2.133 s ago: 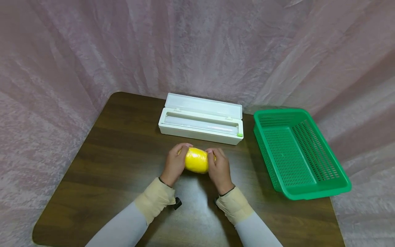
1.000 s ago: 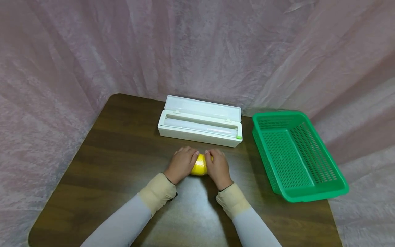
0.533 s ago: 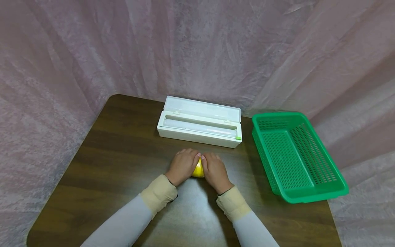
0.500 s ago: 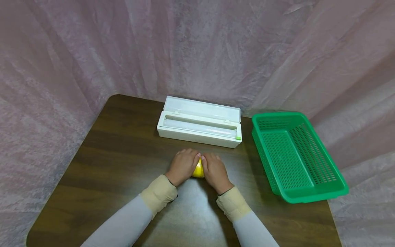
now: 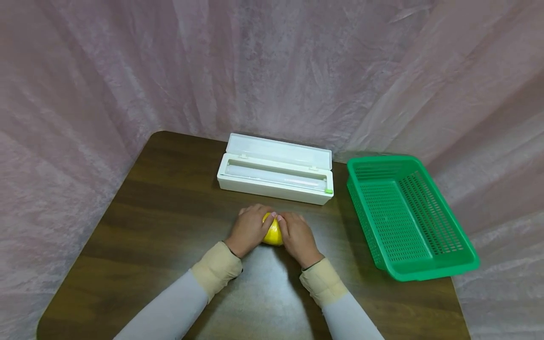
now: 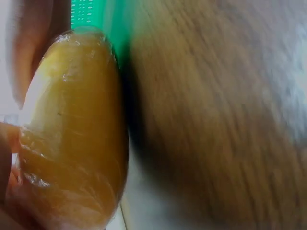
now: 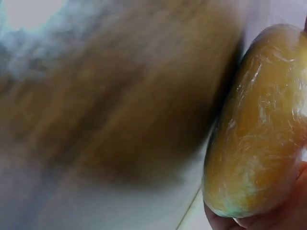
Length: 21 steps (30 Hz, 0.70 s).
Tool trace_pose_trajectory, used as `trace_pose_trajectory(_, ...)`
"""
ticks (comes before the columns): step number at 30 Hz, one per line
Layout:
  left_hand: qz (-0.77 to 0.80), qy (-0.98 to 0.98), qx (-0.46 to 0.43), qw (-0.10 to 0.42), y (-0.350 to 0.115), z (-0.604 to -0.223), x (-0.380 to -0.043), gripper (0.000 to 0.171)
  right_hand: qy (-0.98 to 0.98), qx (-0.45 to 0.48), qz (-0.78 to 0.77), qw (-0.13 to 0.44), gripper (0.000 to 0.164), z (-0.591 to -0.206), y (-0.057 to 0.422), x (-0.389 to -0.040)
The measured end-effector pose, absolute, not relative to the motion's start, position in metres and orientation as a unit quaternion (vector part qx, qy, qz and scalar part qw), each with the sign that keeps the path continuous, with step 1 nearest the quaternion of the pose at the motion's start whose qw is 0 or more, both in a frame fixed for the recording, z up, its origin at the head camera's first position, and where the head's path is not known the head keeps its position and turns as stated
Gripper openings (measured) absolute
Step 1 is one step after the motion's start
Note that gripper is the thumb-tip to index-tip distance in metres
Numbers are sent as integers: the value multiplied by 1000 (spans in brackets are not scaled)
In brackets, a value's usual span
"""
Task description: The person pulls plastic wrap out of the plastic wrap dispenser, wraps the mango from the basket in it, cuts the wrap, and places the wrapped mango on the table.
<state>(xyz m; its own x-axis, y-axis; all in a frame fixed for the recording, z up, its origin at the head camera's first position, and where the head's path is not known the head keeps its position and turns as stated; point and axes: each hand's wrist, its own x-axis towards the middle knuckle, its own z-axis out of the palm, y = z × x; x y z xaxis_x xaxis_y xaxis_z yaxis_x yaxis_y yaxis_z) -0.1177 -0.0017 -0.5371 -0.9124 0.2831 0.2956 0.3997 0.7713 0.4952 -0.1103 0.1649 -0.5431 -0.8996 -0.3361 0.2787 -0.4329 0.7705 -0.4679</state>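
Observation:
A smooth yellow oval thing (image 5: pixel 273 234), fruit-like and tightly wrapped in cling film, sits low over the table between both hands. My left hand (image 5: pixel 248 230) grips its left side, thumb across the near top. From the right, my right hand (image 5: pixel 299 237) holds the other side, and the two thumb tips nearly meet. In the left wrist view the film on the yellow oval thing (image 6: pixel 79 129) shows shiny creases. Wrinkled film also covers the yellow oval thing (image 7: pixel 256 124) in the right wrist view. Most fingers are hidden behind it.
Beyond the hands lies a white cling film box (image 5: pixel 274 189), its lid (image 5: pixel 278 150) raised, a film roll (image 5: pixel 276 176) inside and a green slider (image 5: pixel 329 191) at its right end. A green perforated basket (image 5: pixel 425 274) stands on the right of the brown table (image 5: pixel 140 236). Pink curtains (image 5: pixel 272 66) hang behind.
Both hands have moved inward and down over the wrapped yellow thing from its two ends. In the last half second the left hand has shifted slightly left, so more yellow shows.

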Motion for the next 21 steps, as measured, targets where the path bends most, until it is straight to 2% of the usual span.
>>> trace_pose_trajectory(8,-294,-934,-181,96,-14,-523,-119,31,-936,182,294,70,35,-531,175,-112)
trace_pose_trajectory(15,-308,-922,-183,149,-41,-497,-125,39,-921,203,301,137,39,-506,188,-116)
trace_pose_trajectory(21,-287,-919,-184,196,-64,-477,-134,52,-925,205,265,178,52,-486,208,-119)
